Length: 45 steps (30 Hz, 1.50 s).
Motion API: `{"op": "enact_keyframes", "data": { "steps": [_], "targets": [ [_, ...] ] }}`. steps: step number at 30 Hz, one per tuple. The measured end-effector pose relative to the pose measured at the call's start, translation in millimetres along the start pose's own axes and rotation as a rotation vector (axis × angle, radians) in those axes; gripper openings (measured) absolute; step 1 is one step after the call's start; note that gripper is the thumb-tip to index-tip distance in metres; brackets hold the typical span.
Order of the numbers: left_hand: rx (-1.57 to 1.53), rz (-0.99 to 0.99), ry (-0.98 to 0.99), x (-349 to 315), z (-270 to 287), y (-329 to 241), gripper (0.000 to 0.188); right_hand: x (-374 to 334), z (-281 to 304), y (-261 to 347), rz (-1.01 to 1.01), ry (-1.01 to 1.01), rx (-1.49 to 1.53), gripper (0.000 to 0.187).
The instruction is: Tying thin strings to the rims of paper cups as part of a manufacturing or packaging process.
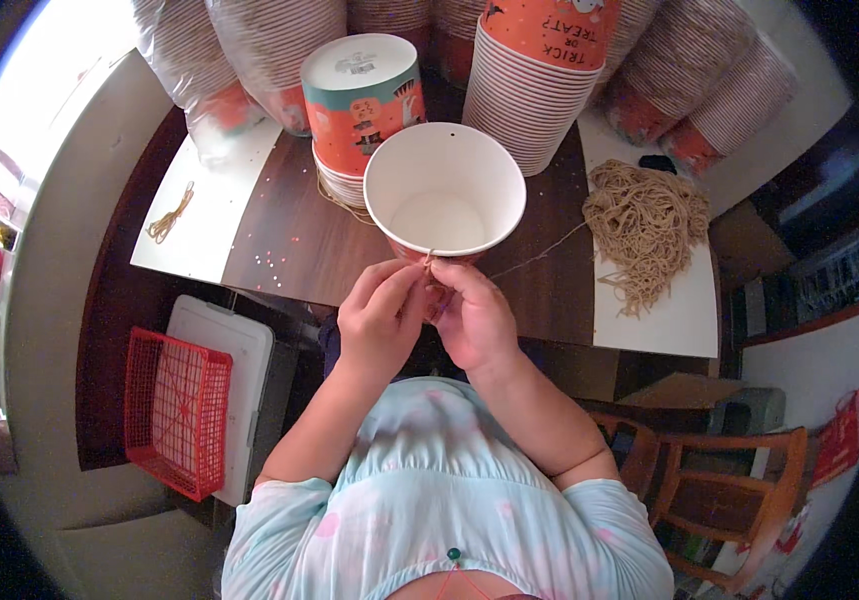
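A white-lined paper bucket [444, 190] with an orange outside stands at the table's front edge, its mouth tilted toward me. A small dark hole shows in its far rim. At its near rim a thin tan string [430, 256] comes up over the edge. My left hand [381, 312] pinches this string between thumb and fingers. My right hand [476, 312] is closed on it too, its fingertips meeting the left ones just below the rim. The exact shape of the string between the fingers is hidden.
Upside-down orange buckets [361, 110] are stacked behind, beside a taller bucket stack [529, 100]. A tangled heap of tan strings [644, 225] lies right; a small string bundle [171, 215] lies left. Bagged stacks [274, 60] line the back. Below left hangs a red basket [177, 410]; a wooden chair [724, 500] stands right.
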<state>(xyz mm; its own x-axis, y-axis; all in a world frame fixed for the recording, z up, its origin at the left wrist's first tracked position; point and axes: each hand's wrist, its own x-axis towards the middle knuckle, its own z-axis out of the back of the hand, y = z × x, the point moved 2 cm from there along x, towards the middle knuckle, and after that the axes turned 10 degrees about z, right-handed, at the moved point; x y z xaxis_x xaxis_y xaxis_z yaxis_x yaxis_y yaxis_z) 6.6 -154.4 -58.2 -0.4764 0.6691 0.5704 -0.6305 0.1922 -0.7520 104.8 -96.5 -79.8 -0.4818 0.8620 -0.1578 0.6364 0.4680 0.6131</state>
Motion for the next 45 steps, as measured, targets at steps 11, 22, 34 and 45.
{"op": "enact_keyframes", "data": {
  "steps": [11,22,34,45],
  "targets": [
    [-0.004,-0.027,0.004,0.7,7.1,-6.2,0.011,2.4,6.7,3.5,-0.052,0.031,-0.086,0.013],
    [-0.293,0.356,0.238,0.3,7.4,12.6,0.004,2.8,4.8,24.3,0.692,-0.074,-1.075,0.025],
    [-0.468,0.663,0.444,-0.9,18.4,-2.5,0.012,0.1,-13.3,49.0,1.484,0.651,-1.696,0.016],
    [-0.593,0.792,0.856,-3.0,57.0,-34.6,0.013,8.4,2.2,78.1,1.506,0.633,-1.527,0.024]
  ]
}}
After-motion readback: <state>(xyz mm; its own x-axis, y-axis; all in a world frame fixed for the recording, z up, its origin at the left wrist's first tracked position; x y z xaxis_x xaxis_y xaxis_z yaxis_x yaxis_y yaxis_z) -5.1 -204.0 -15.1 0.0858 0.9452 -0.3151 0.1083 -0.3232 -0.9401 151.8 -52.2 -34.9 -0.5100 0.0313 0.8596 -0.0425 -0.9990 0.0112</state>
